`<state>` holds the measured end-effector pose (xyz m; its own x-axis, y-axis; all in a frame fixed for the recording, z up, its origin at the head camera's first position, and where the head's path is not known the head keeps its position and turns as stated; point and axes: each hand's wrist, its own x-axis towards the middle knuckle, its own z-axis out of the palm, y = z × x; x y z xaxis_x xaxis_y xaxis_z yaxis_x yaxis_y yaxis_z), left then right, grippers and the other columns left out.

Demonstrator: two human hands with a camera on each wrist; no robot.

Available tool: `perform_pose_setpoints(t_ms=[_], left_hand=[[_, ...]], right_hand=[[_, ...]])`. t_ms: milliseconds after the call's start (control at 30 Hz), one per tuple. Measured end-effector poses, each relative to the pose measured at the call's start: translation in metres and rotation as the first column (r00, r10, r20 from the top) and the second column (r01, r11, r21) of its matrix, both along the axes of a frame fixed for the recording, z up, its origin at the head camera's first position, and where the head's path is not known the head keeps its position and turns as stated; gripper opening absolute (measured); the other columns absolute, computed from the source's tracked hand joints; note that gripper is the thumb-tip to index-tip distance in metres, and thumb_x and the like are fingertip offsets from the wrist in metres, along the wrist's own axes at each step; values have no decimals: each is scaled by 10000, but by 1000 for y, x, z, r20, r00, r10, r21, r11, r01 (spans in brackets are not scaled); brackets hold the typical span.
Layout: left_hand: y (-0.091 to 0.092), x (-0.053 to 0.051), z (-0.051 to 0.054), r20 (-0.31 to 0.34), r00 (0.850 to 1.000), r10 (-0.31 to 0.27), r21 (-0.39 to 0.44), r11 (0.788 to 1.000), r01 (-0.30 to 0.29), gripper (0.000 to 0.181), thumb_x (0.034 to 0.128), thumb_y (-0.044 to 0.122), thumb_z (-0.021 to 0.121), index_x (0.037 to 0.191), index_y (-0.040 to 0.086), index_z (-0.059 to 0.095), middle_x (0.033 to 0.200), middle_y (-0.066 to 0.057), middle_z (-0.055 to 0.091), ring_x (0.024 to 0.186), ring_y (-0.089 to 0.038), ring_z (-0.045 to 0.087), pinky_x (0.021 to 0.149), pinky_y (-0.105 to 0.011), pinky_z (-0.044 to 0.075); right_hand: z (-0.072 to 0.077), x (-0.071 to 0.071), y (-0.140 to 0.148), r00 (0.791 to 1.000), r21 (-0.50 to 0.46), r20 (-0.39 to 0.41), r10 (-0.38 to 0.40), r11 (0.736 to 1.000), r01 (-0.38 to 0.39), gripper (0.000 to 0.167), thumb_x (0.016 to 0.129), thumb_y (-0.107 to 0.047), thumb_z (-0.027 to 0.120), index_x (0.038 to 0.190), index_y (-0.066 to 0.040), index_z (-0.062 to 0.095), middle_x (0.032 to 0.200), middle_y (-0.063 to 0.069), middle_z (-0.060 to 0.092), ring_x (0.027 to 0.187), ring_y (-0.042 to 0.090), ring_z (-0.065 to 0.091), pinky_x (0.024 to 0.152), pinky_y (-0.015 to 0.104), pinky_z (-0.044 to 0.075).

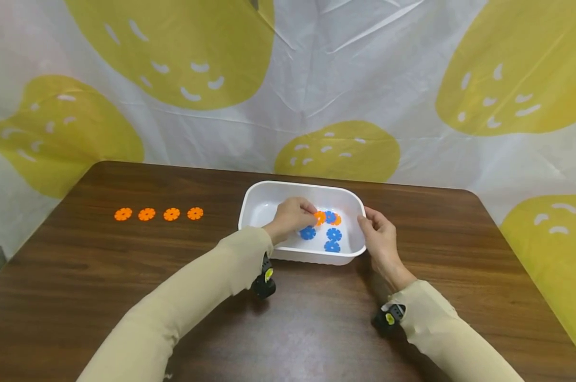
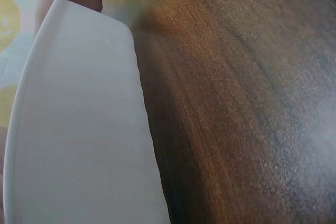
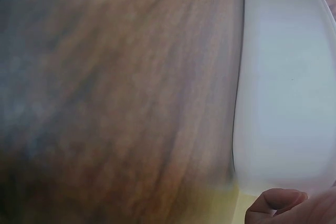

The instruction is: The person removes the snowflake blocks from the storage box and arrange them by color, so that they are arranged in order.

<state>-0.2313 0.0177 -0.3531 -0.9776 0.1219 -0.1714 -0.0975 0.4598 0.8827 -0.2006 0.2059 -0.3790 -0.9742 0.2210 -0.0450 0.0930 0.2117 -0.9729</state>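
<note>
A white plastic bin (image 1: 256,212) stands on the table with several notched flower-shaped discs in it. My left hand (image 1: 292,216) reaches over its near rim and pinches an orange disc (image 1: 320,218) between thumb and fingers. Blue discs (image 1: 334,234) lie on the bin floor, and another orange disc (image 1: 337,219) is partly covered by a blue one. With thumb and curled fingers, my right hand (image 1: 380,239) grips the bin's right end. The left wrist view shows mostly the bin's outer wall (image 2: 79,114); the right wrist view has right-hand fingers (image 3: 281,199) at its corner.
On the left part of the brown wooden table (image 1: 211,318), several orange discs (image 1: 146,214) lie apart in a row. A white cloth with yellow lemon-like shapes (image 1: 337,151) hangs behind the table and along its sides.
</note>
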Motion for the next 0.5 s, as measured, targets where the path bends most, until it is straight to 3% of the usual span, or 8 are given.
perform_pose_setpoints(t_ms=[267,500], left_hand=[[-9,-1,6,-22,999,43,70,997,-42,240,793,54,716,1021,42,641,964,-94,661,829,-170,600,743,-242,517],[-21,2,14,-19,999,42,116,992,-40,269,799,66,711,1058,88,645,1016,-78,660,898,-184,607,748,-249,499]], right_hand=[[-1,1,0,1000,-7,1,6,1000,-6,388,970,-145,473,1319,22,493,1178,235,556,857,136,573,687,134,498],[0,0,0,1000,-6,-3,7,1000,-7,391,970,-149,473,1320,23,492,1163,231,552,847,134,577,696,154,507]])
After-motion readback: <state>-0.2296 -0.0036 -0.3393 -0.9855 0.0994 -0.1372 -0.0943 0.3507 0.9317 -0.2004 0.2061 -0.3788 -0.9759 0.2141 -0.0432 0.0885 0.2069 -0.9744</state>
